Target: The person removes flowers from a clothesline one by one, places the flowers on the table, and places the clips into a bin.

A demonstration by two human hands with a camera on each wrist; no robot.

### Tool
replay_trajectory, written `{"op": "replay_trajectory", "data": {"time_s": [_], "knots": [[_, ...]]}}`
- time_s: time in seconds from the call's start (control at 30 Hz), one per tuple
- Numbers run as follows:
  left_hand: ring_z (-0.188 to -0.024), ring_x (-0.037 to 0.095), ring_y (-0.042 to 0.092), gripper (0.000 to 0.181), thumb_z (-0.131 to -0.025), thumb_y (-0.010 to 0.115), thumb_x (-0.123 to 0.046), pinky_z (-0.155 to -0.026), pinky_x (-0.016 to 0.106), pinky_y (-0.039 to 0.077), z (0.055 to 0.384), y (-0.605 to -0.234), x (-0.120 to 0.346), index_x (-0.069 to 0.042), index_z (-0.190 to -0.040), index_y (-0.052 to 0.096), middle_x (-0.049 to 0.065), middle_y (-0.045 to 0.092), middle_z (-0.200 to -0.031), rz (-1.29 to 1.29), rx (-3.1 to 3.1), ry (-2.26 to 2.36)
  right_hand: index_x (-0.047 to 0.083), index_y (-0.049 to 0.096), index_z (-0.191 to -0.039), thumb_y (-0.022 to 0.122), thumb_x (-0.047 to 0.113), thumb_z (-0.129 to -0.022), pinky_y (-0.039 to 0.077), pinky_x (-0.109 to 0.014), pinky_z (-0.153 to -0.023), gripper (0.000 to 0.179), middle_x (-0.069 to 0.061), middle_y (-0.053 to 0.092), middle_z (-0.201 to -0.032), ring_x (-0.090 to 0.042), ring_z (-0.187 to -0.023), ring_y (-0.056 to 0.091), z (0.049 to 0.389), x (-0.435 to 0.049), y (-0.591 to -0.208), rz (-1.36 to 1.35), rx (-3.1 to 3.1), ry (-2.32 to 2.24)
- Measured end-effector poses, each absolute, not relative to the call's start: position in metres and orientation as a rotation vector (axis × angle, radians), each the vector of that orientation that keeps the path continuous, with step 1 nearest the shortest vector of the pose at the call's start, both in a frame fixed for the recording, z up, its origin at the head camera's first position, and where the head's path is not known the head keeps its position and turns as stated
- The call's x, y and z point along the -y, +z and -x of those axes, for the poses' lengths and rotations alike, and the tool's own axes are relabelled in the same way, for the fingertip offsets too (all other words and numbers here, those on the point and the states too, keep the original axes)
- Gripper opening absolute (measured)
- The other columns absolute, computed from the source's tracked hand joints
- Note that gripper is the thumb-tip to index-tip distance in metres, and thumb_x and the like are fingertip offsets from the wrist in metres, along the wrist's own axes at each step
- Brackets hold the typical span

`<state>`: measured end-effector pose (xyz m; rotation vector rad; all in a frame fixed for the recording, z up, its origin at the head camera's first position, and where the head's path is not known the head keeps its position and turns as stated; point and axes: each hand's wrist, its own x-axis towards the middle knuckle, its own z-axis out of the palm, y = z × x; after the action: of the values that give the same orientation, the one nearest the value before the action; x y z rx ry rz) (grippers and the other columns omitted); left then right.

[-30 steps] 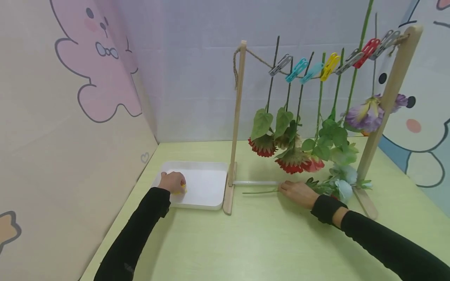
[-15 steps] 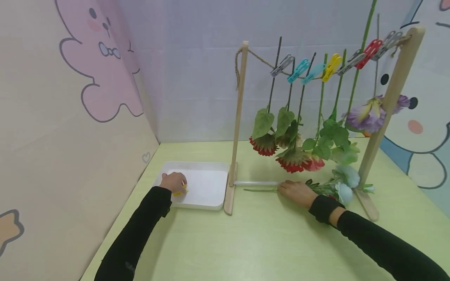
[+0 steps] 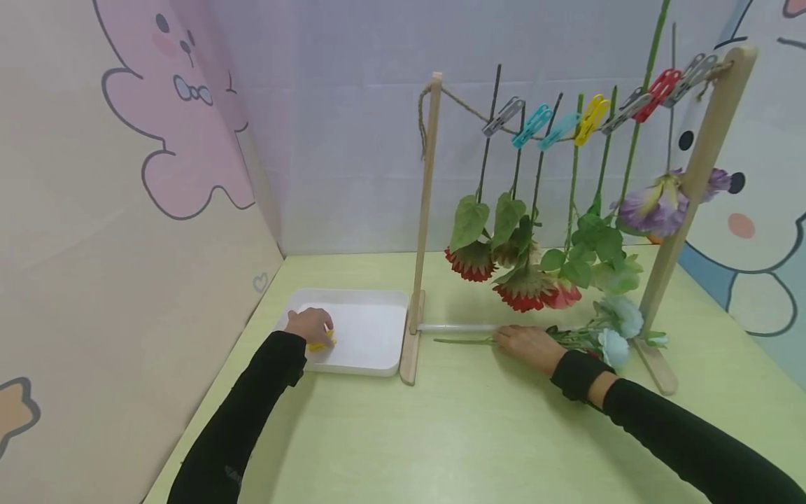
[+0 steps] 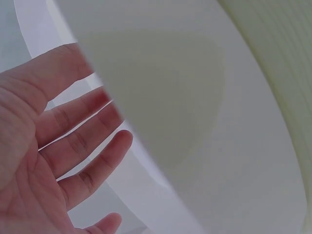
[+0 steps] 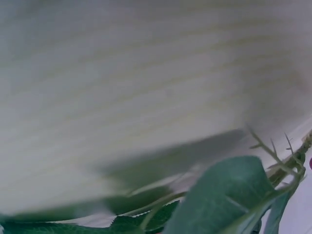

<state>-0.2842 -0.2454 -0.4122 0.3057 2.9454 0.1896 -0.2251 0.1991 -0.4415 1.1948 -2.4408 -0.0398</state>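
My left hand [image 3: 310,326] is inside the white tray [image 3: 371,365], its thumb and index finger at a yellow clothespin [image 3: 320,346] that it appears to pinch. In the left wrist view, the tray wall [image 4: 161,97] hides several fingertips of the hand [image 4: 63,126]; the other fingers are loosely bent. On the table my right hand [image 3: 530,346] holds the stem of a pale blue artificial flower [image 3: 612,347]. The bare stem end points left, and the blooms lie by the rack's right foot. Green leaves [image 5: 224,195] fill the bottom of the right wrist view, where the hand cannot be seen.
A wooden rack [image 3: 425,210] with a twine line [image 3: 462,103] stands behind the right hand. Several flowers [image 3: 525,288] hang head-down from coloured clothespins [image 3: 532,126]. A white crossbar [image 3: 460,327] runs low between the posts. Printed curtains [image 3: 189,140] bound the table.
Both hands stay nearly in place. The right hand has shifted very slightly left along with the flower; a little more of the yellow clothespin shows under the left hand.
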Motion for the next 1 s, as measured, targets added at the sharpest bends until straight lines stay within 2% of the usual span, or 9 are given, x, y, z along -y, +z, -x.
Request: {"op": "replay_trajectory", "data": {"time_s": [0.17,0.3,0.43,0.53,0.67,0.87,1.0], "knots": [[-0.079,0.019,0.055,0.030,-0.069,0.078,-0.026,-0.083,0.052,0.031,0.282,-0.407,0.244,-0.011,-0.094,0.068,0.002,0.068,-0.085,-0.283,-2.935,0.191,0.004,0.063,-0.093,0.068,0.014,-0.079,0.052,-0.031,-0.062,0.017,-0.008,0.064,-0.090,-0.021,-0.079,0.063,0.224,-0.200,-0.437,-1.204,2.444,-0.003],[-0.085,0.023,0.056,0.032,-0.071,0.077,-0.027,-0.085,0.054,0.033,0.282,-0.397,0.242,-0.009,-0.096,0.068,0.004,0.068,-0.088,-0.301,-2.922,0.171,0.004,0.064,-0.095,0.070,0.014,-0.077,0.052,-0.031,-0.064,0.022,-0.008,0.064,-0.091,-0.021,-0.080,0.063,0.222,-0.201,-0.431,-1.223,2.434,0.014],[-0.089,0.025,0.060,0.035,-0.076,0.073,-0.029,-0.088,0.055,0.038,0.289,-0.372,0.242,-0.006,-0.100,0.067,0.006,0.069,-0.092,-0.373,-2.925,0.190,0.005,0.064,-0.093,0.073,0.016,-0.074,0.052,-0.029,-0.063,0.024,-0.006,0.064,-0.087,-0.018,-0.075,0.062,0.219,-0.202,-0.417,-1.263,2.347,0.058],[-0.087,0.024,0.062,0.032,-0.081,0.069,-0.029,-0.084,0.047,0.046,0.298,-0.335,0.239,-0.003,-0.100,0.068,0.009,0.069,-0.094,-0.466,-2.965,0.294,0.007,0.065,-0.088,0.063,0.028,-0.085,0.051,-0.025,-0.058,0.022,-0.003,0.062,-0.079,-0.013,-0.067,0.058,0.219,-0.199,-0.403,-1.309,2.178,0.103],[-0.079,0.023,0.062,0.026,-0.085,0.065,-0.027,-0.072,0.037,0.050,0.300,-0.264,0.221,-0.003,-0.091,0.069,0.011,0.069,-0.088,-0.602,-3.062,0.386,0.010,0.063,-0.077,0.040,0.040,-0.096,0.048,-0.022,-0.051,0.043,0.002,0.058,-0.068,-0.009,-0.058,0.054,0.221,-0.189,-0.377,-1.325,1.911,0.164],[-0.078,0.023,0.058,0.029,-0.088,0.061,-0.031,-0.073,0.035,0.046,0.277,-0.153,0.174,-0.003,-0.089,0.068,0.013,0.068,-0.088,-0.722,-3.262,0.433,0.009,0.062,-0.067,0.041,0.033,-0.098,0.046,-0.026,-0.044,0.044,-0.002,0.059,-0.061,-0.012,-0.051,0.056,0.226,-0.180,-0.326,-1.176,1.766,0.212],[-0.076,0.020,0.051,0.037,-0.090,0.057,-0.038,-0.069,0.029,0.040,0.258,-0.100,0.136,-0.003,-0.088,0.068,0.011,0.062,-0.082,-0.869,-3.406,0.529,0.003,0.065,-0.071,0.049,0.026,-0.095,0.043,-0.028,-0.044,0.037,-0.008,0.061,-0.062,-0.015,-0.048,0.054,0.235,-0.180,-0.298,-1.020,1.817,0.291]]}}
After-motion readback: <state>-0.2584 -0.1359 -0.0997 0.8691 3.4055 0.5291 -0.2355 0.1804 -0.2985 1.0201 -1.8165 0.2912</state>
